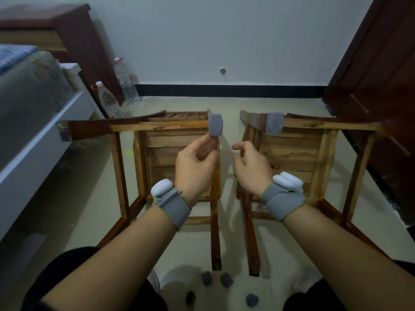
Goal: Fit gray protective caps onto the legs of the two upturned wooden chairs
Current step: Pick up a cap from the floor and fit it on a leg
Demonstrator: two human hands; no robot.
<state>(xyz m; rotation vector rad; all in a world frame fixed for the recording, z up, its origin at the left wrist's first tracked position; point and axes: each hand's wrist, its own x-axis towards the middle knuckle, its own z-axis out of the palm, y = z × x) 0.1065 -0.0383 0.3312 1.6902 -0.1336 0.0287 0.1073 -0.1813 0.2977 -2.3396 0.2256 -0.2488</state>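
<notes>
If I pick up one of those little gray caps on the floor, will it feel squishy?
Probably soft: the fitted cap bulges with rounded corners. The loose caps look small, so they are likely light and unlikely to break.

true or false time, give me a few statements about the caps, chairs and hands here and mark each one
1. Each upturned chair has one gray cap fitted: left chair's cap, right chair's cap. True.
2. The right hand holds a cap. False: it holds nothing, fingers loosely curled.
3. Several loose caps lie on the floor. True.
4. The left hand grips the right chair. False: it pinches the left chair's cap at its lower edge.
</notes>
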